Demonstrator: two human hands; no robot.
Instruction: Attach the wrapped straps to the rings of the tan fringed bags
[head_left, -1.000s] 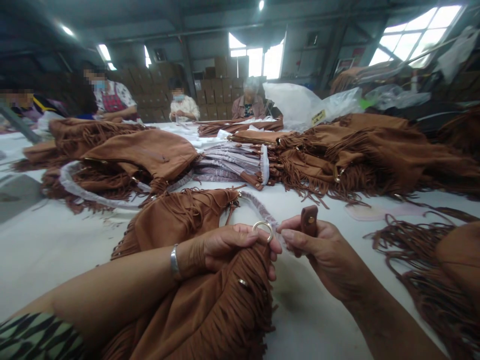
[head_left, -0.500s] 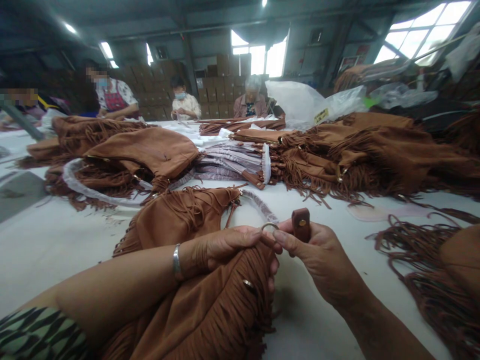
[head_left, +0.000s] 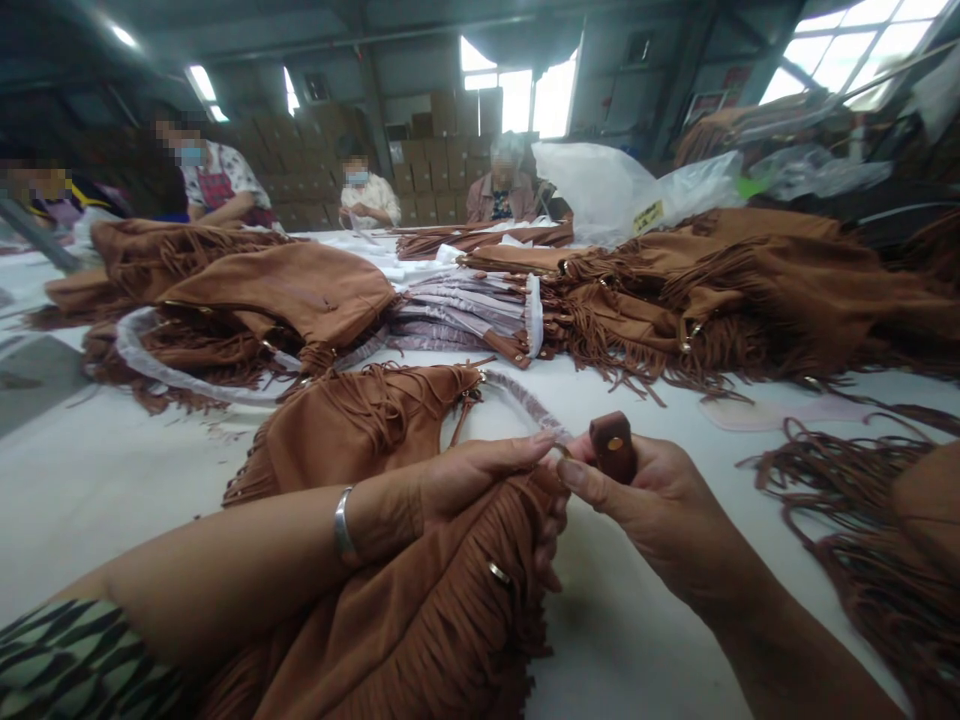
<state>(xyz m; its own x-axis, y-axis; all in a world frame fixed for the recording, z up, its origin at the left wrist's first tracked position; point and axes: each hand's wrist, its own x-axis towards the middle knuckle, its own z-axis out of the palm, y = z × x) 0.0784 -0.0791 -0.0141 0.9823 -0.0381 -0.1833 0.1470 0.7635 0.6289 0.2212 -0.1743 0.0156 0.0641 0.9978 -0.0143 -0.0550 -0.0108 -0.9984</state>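
Note:
A brown fringed bag lies across the lower middle, its upper corner raised off the table. My left hand grips that corner, thumb on top and fingers underneath. Close to its thumb tip, my right hand pinches a metal ring at the bag's corner. A brown leather strap end with a brass stud stands up between the right hand's fingers. From there a plastic-wrapped strap runs back to the left. How the ring joins the strap is hidden by the fingers.
Brown fringed bags are heaped at the back left and back right. Wrapped straps lie between them. More fringe spreads at the right on the white table. Several people sit or stand across it.
Both hands have shifted slightly right, with the bag corner and the ring between them. The strap end is tilted more, and the ring is now more covered by the fingers.

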